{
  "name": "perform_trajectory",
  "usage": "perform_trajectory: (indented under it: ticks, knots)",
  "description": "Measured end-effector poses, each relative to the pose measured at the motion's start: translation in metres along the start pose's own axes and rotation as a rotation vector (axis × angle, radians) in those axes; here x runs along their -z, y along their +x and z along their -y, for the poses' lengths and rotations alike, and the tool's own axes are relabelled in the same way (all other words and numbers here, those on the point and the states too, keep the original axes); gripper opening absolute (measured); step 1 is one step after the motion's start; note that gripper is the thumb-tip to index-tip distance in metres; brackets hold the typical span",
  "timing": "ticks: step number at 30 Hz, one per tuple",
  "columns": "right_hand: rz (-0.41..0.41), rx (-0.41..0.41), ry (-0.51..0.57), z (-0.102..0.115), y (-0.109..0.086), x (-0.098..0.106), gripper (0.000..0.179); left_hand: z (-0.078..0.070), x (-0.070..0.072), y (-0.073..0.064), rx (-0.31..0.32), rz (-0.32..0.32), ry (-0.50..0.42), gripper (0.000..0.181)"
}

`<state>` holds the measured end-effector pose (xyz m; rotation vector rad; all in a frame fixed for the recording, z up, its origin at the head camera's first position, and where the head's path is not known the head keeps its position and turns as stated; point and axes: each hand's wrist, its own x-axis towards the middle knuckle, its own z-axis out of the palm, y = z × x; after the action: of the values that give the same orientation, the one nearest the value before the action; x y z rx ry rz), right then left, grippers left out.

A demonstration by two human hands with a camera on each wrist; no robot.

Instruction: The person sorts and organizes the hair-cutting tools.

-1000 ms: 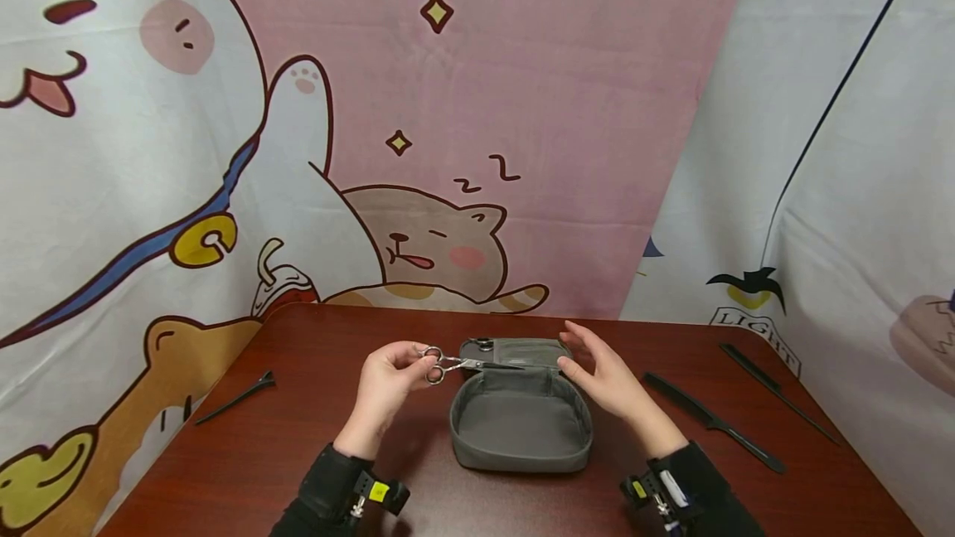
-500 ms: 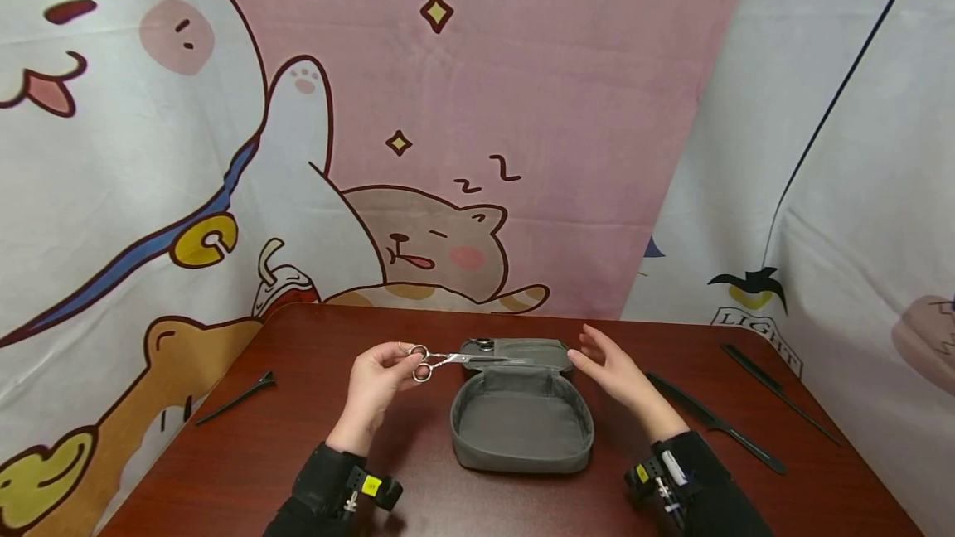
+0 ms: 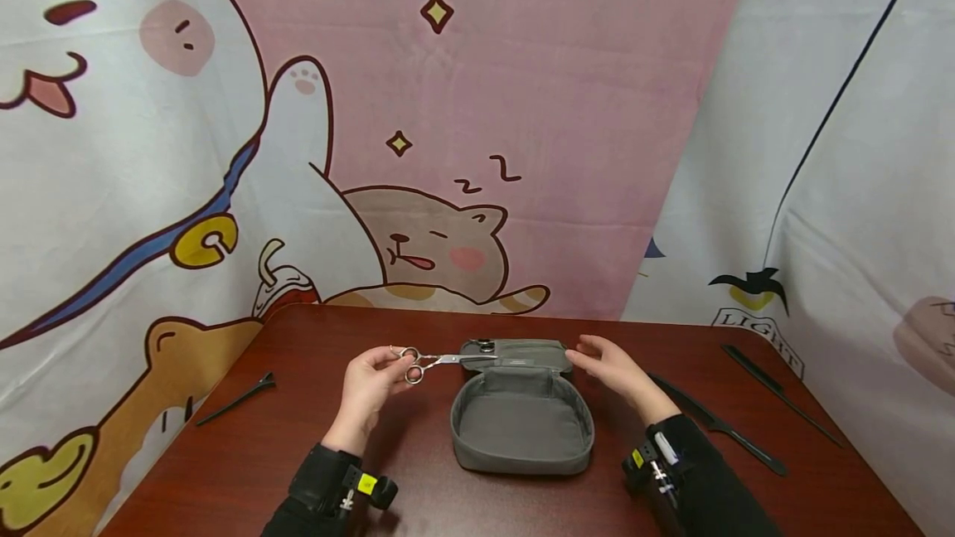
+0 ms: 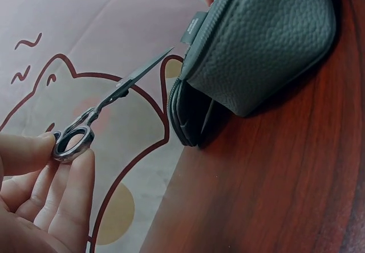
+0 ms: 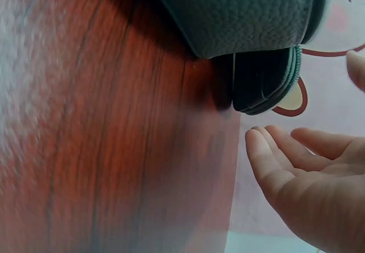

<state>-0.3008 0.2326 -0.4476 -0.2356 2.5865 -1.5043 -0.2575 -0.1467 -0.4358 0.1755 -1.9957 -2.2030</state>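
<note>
My left hand [image 3: 367,386] pinches a pair of silver scissors [image 3: 450,360] by the finger rings. The blades point right and overlap the raised lid [image 3: 548,350] of a grey zip case in the head view. In the left wrist view the scissors [image 4: 137,75] look closed, with thumb and fingertips at the rings. The case [image 3: 522,462] lies unzipped, its front tray facing up. Small metal rings [image 3: 485,345] show at the lid's left end. My right hand [image 3: 615,373] holds nothing, its fingers loosely bent beside the lid's right end.
Right of the case lie a black wide comb with a handle [image 3: 749,447] and a black tail comb [image 3: 757,370]. A black hair clip [image 3: 239,398] is on the left of the brown table [image 3: 298,346]. A printed cloth [image 3: 582,147] hangs behind the table's back edge.
My left hand has drawn the scissors to the left, so less of the blades overlaps the lid. My right hand has shifted slightly right and down. The case stays put.
</note>
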Motion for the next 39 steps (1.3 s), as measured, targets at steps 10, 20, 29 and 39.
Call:
perform_trajectory:
  ticks: [10, 20, 29, 39]
  knots:
    - [0.041, -0.042, -0.033, -0.001, 0.007, -0.003, 0.064, 0.007, 0.005, 0.004, 0.012, -0.009, -0.03, 0.009]
    - [0.069, -0.094, 0.015, -0.009, 0.016, -0.007, 0.055, 0.011, 0.008, 0.007, 0.029, -0.017, -0.05, 0.005]
    - [0.113, -0.101, 0.124, -0.014, 0.021, -0.007, 0.048, 0.013, 0.008, 0.008, 0.048, -0.022, -0.059, 0.004]
    - [0.129, -0.103, 0.189, -0.011, 0.021, -0.007, 0.045, 0.012, 0.008, 0.006, 0.058, -0.01, -0.067, 0.006]
